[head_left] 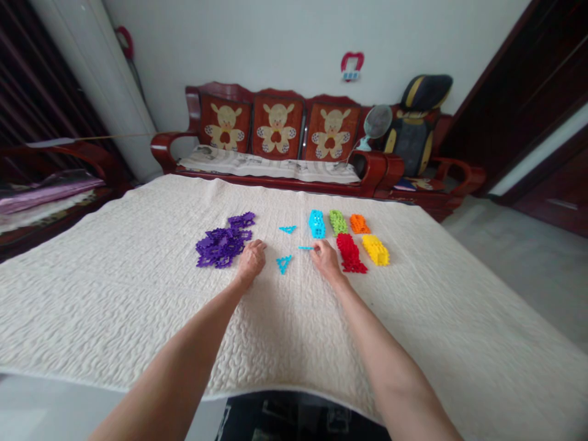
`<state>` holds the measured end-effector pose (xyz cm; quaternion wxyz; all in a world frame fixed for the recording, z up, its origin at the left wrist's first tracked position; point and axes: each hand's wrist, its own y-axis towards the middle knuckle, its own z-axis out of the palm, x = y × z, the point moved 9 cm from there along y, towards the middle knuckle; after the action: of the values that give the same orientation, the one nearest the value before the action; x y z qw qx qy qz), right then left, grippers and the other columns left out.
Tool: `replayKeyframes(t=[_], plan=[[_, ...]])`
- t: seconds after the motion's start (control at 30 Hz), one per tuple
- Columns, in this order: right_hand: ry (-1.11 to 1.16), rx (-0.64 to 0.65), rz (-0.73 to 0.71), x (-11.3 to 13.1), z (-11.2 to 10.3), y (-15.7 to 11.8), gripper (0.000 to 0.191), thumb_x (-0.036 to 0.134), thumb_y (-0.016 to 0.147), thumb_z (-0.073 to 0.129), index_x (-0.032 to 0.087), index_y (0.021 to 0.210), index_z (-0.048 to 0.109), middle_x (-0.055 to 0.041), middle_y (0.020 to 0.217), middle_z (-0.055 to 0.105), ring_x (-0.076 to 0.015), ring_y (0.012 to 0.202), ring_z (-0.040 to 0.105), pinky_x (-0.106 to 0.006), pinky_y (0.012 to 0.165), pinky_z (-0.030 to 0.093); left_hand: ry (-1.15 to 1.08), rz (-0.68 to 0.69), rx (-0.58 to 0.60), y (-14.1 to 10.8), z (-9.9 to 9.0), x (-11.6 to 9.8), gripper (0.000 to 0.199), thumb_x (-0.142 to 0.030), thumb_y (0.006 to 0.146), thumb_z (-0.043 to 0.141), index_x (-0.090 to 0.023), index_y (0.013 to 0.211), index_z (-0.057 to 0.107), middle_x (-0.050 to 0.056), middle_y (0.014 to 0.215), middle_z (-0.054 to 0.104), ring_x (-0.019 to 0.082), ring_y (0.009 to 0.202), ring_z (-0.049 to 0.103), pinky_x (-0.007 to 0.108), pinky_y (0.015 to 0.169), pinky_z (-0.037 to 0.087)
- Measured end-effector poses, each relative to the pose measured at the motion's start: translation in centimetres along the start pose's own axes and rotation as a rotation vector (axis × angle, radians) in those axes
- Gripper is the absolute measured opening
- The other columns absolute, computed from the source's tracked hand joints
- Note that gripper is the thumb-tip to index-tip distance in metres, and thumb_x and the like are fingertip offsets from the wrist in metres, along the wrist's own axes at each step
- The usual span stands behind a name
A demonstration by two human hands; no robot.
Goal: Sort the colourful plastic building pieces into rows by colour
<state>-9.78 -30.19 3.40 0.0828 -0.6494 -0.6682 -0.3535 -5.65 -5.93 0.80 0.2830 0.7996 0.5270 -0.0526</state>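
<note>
My right hand (326, 258) pinches a thin light-blue plastic piece (305, 248), seen edge-on just above the quilted cover. Beside the heap of purple interlocking plastic pieces (220, 247), my left hand (252, 260) has its fingers curled; whether anything is in them is hidden. Between the hands lie two flat blue triangular pieces, a near triangle (283, 264) and a far triangle (288, 229). Past my right hand is a blue stack (316, 224) of pieces, with a green stack (339, 222) and an orange stack (359, 223) to its right. A red stack (351, 253) and a yellow stack (376, 250) sit closer to me.
The cream quilted cover (138, 288) spreads over the whole table, its near edge hanging by my lap. Behind it stands a red wooden sofa (275, 177) with bear-patterned cushions (278, 125). A small fan (377, 122) and a chair with a black-and-yellow massage cushion (408, 144) are at the back right.
</note>
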Motion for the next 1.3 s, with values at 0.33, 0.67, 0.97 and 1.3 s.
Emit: replayKeyframes(t=[0.33,0.67,0.97,1.3], plan=[[-0.169,0.105,0.26,-0.6,0.5,-1.5,0.046,0.036,0.084,0.055,0.014,0.125,0.052,-0.0132,0.116,0.061,-0.0225,0.109,0.058,-0.032,0.097,0.042,0.004,0.016,-0.011,0.0,0.2,0.2,0.033,-0.011,0.085,0.038,-0.017,0.099,0.067,0.009,0.103,0.065,0.02,0.103,0.057,0.033,0.099,0.043],[-0.31,0.222,0.414,1.7,2.0,-1.3,0.049,0.036,0.08,0.058,0.016,0.125,0.052,-0.0177,0.127,0.051,-0.034,0.124,0.049,-0.049,0.098,0.042,0.05,0.037,-0.026,0.0,0.3,0.0,0.031,-0.011,0.086,0.038,-0.017,0.098,0.066,0.008,0.102,0.066,0.019,0.102,0.058,0.034,0.1,0.044],[-0.031,-0.152,0.392,-1.4,0.0,0.8,0.06,0.031,0.07,0.063,0.016,0.127,0.052,-0.0152,0.117,0.057,-0.0289,0.108,0.057,-0.04,0.095,0.045,0.047,0.025,-0.007,0.0,0.5,0.4,0.032,-0.013,0.088,0.037,-0.019,0.102,0.065,0.006,0.107,0.066,0.017,0.106,0.057,0.031,0.102,0.042],[-0.043,-0.425,0.271,-3.9,0.2,3.9,0.056,0.032,0.074,0.058,0.017,0.127,0.049,-0.0131,0.116,0.054,-0.0281,0.113,0.049,-0.041,0.096,0.042,0.053,0.039,-0.031,0.0,1.1,1.1,0.035,-0.013,0.089,0.037,-0.018,0.107,0.066,0.007,0.115,0.065,0.018,0.111,0.057,0.032,0.104,0.042]])
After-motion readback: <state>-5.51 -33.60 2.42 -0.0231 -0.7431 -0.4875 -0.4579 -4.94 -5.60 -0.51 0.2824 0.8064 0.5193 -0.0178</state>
